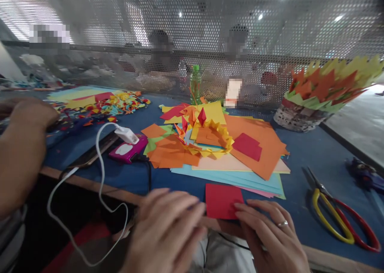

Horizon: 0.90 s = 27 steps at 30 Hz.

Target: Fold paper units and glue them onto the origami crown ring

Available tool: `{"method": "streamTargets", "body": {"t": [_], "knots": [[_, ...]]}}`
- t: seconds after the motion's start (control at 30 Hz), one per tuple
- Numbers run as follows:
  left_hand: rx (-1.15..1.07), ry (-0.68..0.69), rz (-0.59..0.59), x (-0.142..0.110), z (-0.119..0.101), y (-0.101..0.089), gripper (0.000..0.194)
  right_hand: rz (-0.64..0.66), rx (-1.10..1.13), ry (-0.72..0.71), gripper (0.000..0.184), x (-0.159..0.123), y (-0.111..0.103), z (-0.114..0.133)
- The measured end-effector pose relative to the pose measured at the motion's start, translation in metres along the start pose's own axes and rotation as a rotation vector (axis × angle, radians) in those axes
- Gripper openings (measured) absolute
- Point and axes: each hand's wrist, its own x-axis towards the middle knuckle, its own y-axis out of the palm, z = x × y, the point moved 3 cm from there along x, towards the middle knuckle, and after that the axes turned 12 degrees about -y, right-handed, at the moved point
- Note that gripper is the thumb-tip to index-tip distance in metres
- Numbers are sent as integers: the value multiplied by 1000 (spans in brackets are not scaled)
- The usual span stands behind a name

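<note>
A square of red paper (224, 201) lies at the front edge of the blue table. At its right side my right hand (268, 229), with a ring on one finger, grips the paper's edge; its fingertips rest on top and the thumb is hidden. Just left of the square, my left hand (168, 229) has its fingers stretched out, slightly blurred, and holds nothing I can see. Beyond the square are stacked coloured sheets (228, 178) and orange paper squares (171, 151). On them stands a ring of folded yellow paper (223, 145) with red and orange points.
Scissors (333, 213) with yellow and red handles lie at right. A folded-paper basket (303, 117), a green bottle (195, 85), a purple device (128, 149) with a white charger and cable, and a phone (93, 149) are around. Another person's arm (24, 145) reaches in at left over paper scraps.
</note>
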Motion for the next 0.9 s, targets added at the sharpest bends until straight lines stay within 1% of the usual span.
{"method": "streamTargets", "body": {"t": [0.03,0.07,0.1,0.13,0.17,0.23,0.3,0.37,0.47,0.53,0.6,0.67,0.8,0.9], "knots": [[-65,47,-6,0,-19,12,33,1,7,6,23,1,0,1],[-117,74,5,2,-33,22,28,2,12,13,23,1,0,1],[-147,95,-14,5,-41,29,26,1,14,21,24,1,0,1],[-141,111,-8,8,-45,35,26,-1,13,31,24,1,-1,2],[-132,110,-6,12,-45,38,26,-7,10,39,24,1,-2,2],[-121,96,17,16,-37,43,23,-13,4,61,22,3,-3,3],[-156,62,59,18,-28,47,18,-14,1,74,21,5,-4,4],[-219,36,94,17,-21,50,18,-10,8,75,20,7,-5,6],[-309,15,77,13,-19,51,22,-42,40,104,19,8,-8,8],[-358,7,57,12,-19,51,20,-48,62,110,19,8,-10,9],[-388,-14,59,11,-18,52,18,-21,69,83,21,7,-10,10],[-391,-28,99,11,-16,53,20,0,63,78,23,7,-9,9],[-350,-52,139,12,-13,54,23,14,37,135,20,5,-8,4],[-338,-60,130,13,-11,54,22,85,47,157,18,2,-7,-1]]}}
